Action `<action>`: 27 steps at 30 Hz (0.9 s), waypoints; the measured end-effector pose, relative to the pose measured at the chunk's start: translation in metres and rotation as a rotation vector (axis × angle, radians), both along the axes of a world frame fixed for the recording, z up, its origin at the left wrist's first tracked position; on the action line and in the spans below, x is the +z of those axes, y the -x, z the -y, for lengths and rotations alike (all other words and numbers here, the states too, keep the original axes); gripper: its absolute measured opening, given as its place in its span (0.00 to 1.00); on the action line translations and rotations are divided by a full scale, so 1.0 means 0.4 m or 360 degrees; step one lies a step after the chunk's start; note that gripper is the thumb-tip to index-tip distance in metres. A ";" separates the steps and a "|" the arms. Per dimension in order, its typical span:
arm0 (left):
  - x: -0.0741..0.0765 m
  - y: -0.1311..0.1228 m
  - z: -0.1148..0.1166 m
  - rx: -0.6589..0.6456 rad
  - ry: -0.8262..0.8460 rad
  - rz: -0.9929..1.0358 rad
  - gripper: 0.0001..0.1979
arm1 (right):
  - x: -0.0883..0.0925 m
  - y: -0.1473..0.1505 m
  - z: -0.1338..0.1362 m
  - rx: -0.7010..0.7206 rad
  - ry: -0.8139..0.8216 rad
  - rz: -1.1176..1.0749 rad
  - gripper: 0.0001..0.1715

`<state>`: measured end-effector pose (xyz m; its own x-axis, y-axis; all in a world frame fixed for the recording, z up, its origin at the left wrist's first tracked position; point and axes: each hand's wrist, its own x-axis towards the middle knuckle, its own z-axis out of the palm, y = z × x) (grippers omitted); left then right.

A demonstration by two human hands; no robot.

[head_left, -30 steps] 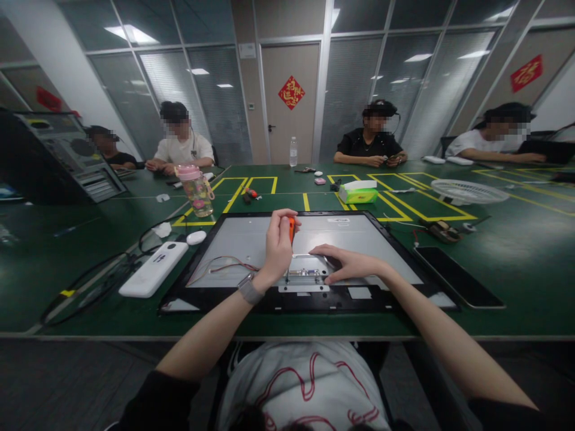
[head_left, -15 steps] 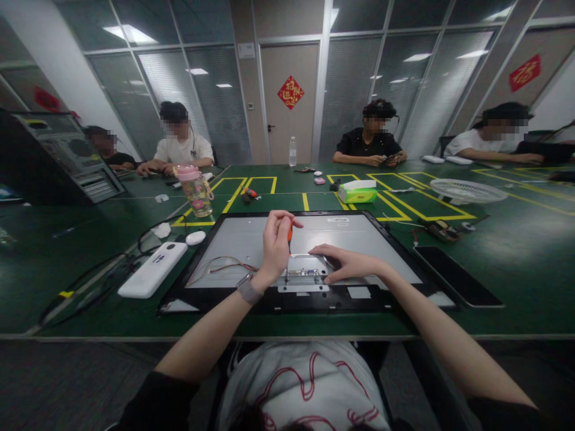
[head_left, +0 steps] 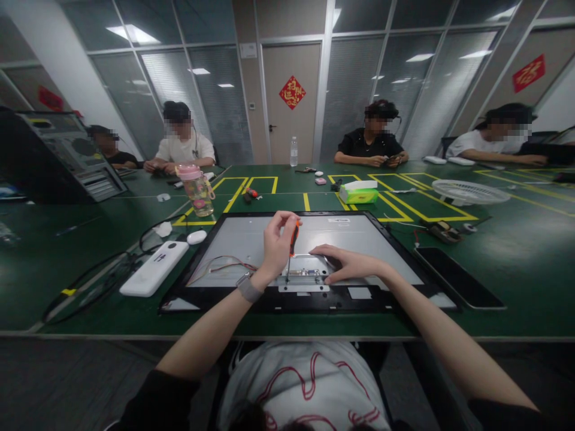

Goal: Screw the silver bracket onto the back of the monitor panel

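An orange and black screwdriver [head_left: 293,238] is gripped by its handle in my left hand [head_left: 277,245]. Its shaft points down, with the tip at the metal bracket [head_left: 303,288] along the near side of a display panel [head_left: 242,233]. The panel lies flat, its grey metal back up inside a black frame. My right hand [head_left: 348,263] rests on the bracket and a small circuit board [head_left: 305,273], fingers apart and holding no tool. Thin coloured wires [head_left: 224,261] run across the panel's left part.
A white power bank [head_left: 155,269] and black cables [head_left: 85,293] lie to the left, with a pink-lidded bottle [head_left: 196,190] behind. On the right lies a black phone [head_left: 453,275]. Farther back are a green tissue pack [head_left: 358,193] and a white fan grille [head_left: 469,191]. Several people sit across the table.
My left hand's fingers have shifted around the screwdriver handle, which now leans slightly more to the right and shows more of itself. My right hand has stayed in place.
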<state>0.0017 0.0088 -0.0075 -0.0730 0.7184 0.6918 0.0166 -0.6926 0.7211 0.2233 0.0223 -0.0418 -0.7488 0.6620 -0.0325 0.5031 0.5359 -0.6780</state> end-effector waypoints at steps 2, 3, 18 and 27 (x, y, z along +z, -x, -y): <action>0.002 -0.002 -0.001 0.0050 -0.0069 -0.0024 0.08 | 0.001 0.001 0.000 0.0004 -0.0004 0.0000 0.50; 0.003 -0.003 -0.002 0.0074 -0.0098 -0.0028 0.08 | 0.001 0.001 0.000 0.0007 -0.0007 -0.0001 0.50; 0.002 -0.002 0.001 0.0106 -0.0070 0.0048 0.11 | -0.005 -0.001 -0.003 0.0009 -0.0010 -0.0013 0.50; 0.012 0.000 0.015 0.0087 0.0031 0.0020 0.08 | 0.001 0.000 0.000 0.0005 0.0005 -0.0021 0.49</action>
<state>0.0018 0.0027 -0.0029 -0.1210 0.7263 0.6767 0.0448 -0.6770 0.7346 0.2235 0.0223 -0.0414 -0.7513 0.6595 -0.0249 0.4925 0.5351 -0.6864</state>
